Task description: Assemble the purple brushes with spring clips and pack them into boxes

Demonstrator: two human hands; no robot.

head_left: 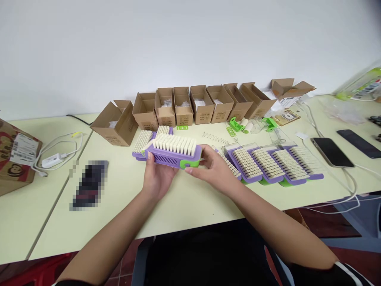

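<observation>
A purple and green scrub brush point(169, 155) is held between both hands above the table, its cream bristles facing up. My left hand point(156, 176) grips its left end, thumb on the near side. My right hand point(210, 167) closes on the green right end; some fingertips are hidden behind it. Just behind the held brush lie more purple brushes point(143, 143), partly covered by it. To the right of my right hand, several similar brushes point(270, 165) lie in a slanted row with bristles up.
Several open cardboard boxes point(180, 115) line the wall. Loose springs point(216, 138), green plastic parts point(236, 124) and clear pieces point(257, 125) lie before them. Phones point(331, 151) and white cables are at the right. A printed carton point(18, 157) and a charger point(53, 160) sit left.
</observation>
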